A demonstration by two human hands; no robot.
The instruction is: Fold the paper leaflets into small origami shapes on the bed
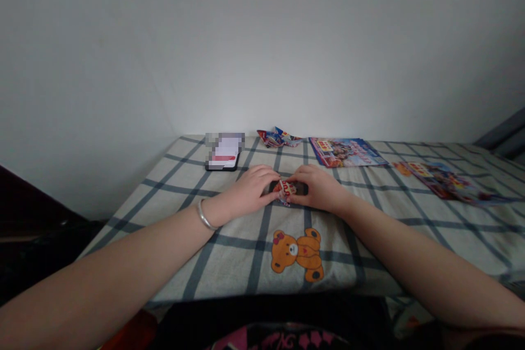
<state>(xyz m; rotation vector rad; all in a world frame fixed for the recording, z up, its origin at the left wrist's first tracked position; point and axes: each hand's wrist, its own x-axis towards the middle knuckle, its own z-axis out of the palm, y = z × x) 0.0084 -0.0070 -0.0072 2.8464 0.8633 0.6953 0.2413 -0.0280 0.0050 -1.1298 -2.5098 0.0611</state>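
Between my two hands is a small folded piece of printed paper (288,190), red, white and blue with large red lettering. My left hand (255,187), with a silver bangle at the wrist, curls its fingers and thumb around the paper's left side. From the other side, my right hand (316,186) pinches the paper's right edge between thumb and fingers. Both hands rest low on the checked cloth (233,262). The exact shape of the folds is too small to make out. Just below the hands, an orange teddy bear is printed on the cloth.
A phone (225,152) with a lit, blurred screen lies at the back left. A folded, pointed colourful paper (279,138) sits by the wall (287,54). Printed flyers (346,152) lie behind my right hand, with more flyers (455,183) farther right.
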